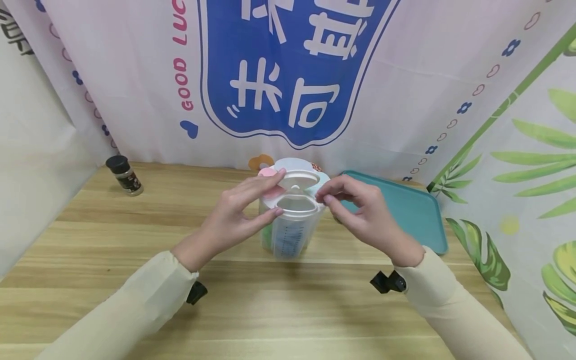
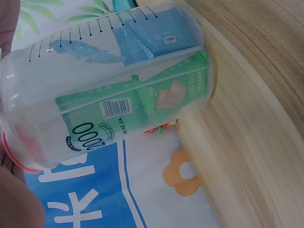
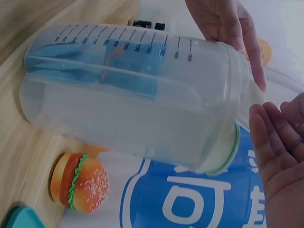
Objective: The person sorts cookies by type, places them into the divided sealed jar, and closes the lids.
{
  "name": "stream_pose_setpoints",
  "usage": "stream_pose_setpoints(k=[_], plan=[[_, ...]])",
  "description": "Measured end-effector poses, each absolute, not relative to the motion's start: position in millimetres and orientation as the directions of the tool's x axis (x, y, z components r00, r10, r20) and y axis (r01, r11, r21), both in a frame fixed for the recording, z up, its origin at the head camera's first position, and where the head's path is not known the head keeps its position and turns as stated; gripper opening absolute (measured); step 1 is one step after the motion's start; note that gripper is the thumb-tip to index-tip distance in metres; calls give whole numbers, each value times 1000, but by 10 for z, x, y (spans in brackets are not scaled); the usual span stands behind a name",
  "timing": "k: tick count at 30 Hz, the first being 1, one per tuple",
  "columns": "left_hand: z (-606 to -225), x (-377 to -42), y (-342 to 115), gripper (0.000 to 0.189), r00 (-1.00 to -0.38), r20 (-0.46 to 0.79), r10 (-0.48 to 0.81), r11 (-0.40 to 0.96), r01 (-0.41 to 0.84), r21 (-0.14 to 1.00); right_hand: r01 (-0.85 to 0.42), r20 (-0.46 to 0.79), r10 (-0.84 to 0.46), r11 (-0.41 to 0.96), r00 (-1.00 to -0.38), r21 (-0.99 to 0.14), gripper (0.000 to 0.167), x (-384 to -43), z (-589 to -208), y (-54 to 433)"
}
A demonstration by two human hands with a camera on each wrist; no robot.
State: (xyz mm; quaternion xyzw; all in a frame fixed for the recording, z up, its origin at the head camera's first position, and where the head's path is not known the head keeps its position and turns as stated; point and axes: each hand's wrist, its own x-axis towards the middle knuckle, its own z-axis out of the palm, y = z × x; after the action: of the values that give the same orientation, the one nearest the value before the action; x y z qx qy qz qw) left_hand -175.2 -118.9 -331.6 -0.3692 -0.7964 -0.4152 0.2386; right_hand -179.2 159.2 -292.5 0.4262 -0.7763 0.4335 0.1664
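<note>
A clear divided storage canister (image 1: 292, 235) with measuring marks stands upright on the table. Its front flip lid (image 1: 299, 177) is raised, baring the opening below. Blue packets (image 2: 164, 35) lie in one compartment, and a green packet (image 2: 107, 109) is in the neighbouring one. My left hand (image 1: 225, 215) is at the canister's left side, its fairly straight index finger at the raised lid and its thumb at the front rim. At the right edge of the top is my right hand (image 1: 366, 215), fingers loosely bent, with nothing visible in its grasp.
A teal tray (image 1: 405, 210) lies to the right, partly behind my right hand. A black-capped jar (image 1: 126, 175) stands at the back left. Behind the canister sits a toy hamburger (image 3: 80, 183). A printed cloth (image 1: 148, 100) hangs along the table's back edge.
</note>
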Motion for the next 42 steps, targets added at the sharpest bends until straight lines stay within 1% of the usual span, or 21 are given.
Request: stream_pose_setpoints(k=[3, 6, 9, 12, 15, 18, 20, 23, 29, 33, 34, 37, 42], plan=[[-3319, -1754, -1192, 67, -609, 694, 384, 378, 789, 484, -800, 643, -484, 260, -593, -541, 18, -1786, -2950, 1699], [-3315, -1752, -1195, 67, -606, 696, 385, 374, 792, 482, -784, 639, -459, 287, -617, -551, 19, -1769, -3001, 1842], [-3311, -1754, -1196, 67, -606, 691, 394, 374, 792, 482, -753, 607, -449, 337, -656, -565, 19, -1743, -3061, 2024], [-3305, -1754, -1195, 67, -611, 684, 400, 378, 789, 484, -718, 558, -452, 423, -696, -553, 19, -1717, -3118, 2235], [-3296, -1753, -1189, 66, -612, 680, 403, 379, 788, 485, -671, 483, -466, 535, -741, -513, 19, -1677, -3157, 2455], [-3286, -1750, -1184, 66, -614, 677, 405, 379, 787, 487, -607, 367, -484, 643, -794, -467, 17, -1620, -3180, 2674], [-3286, -1749, -1186, 66, -615, 677, 405, 380, 787, 487, -567, 274, -497, 697, -823, -440, 16, -1583, -3198, 2815], [-3294, -1748, -1194, 66, -614, 678, 404, 379, 787, 487, -518, 159, -503, 742, -850, -426, 16, -1552, -3277, 3017], [-3321, -1751, -1187, 67, -615, 678, 403, 373, 787, 492, -444, -32, -506, 783, -862, -436, 27, -1489, -3526, 3386], [-3327, -1742, -1178, 67, -603, 692, 396, 366, 795, 484, -393, -164, -495, 817, -853, -421, 34, -1427, -3650, 3539], [-3325, -1741, -1178, 67, -601, 694, 396, 366, 797, 481, -395, -174, -492, 827, -853, -401, 35, -1413, -3680, 3563], [-3319, -1738, -1186, 67, -601, 694, 397, 368, 797, 479, -415, -178, -508, 824, -843, -386, 37, -1382, -3773, 3619], [-3322, -1735, -1200, 67, -613, 683, 398, 379, 788, 486, -440, -161, -535, 803, -829, -403, 33, -1347, -3934, 3677]])
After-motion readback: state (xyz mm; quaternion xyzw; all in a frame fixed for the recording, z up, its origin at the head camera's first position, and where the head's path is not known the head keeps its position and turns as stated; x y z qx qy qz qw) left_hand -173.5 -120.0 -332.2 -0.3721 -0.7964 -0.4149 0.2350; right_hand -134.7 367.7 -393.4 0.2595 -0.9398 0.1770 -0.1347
